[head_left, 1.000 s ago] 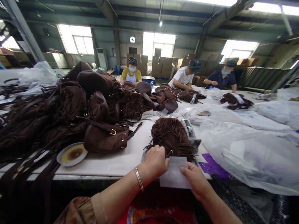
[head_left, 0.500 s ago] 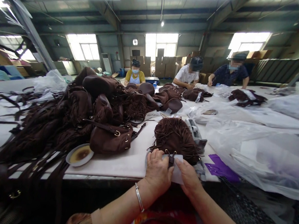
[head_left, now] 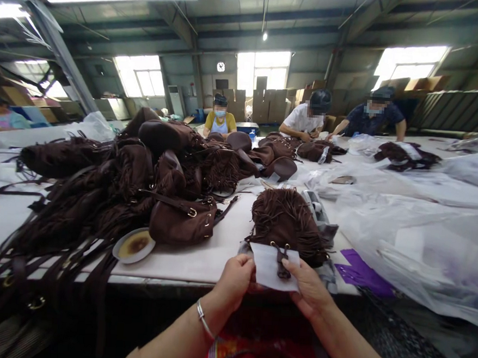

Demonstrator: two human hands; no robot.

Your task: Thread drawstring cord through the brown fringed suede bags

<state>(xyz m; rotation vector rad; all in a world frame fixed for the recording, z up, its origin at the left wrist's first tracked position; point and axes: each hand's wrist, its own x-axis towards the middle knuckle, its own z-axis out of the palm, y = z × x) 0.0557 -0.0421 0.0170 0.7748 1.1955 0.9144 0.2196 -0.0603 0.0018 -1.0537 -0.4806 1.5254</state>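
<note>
A dark brown fringed bag lies on the table in front of me, grey and clear wrapping along its right side. From its near edge a brown drawstring with a leather slider hangs over a white sheet of paper. My left hand is closed on the sheet's left edge. At the other edge, my right hand pinches the paper, its thumb by the slider. The far fingers of both hands are partly hidden.
Left is a large pile of brown bags, with a single bag and a dish of yellowish stuff nearer. Clear plastic bags and a purple piece lie right. Several co-workers are across the table.
My left hand has moved off the drawstring down to the paper's left edge. More of the white sheet shows now, under the slider. Another brown bag has appeared at the pile's left.
</note>
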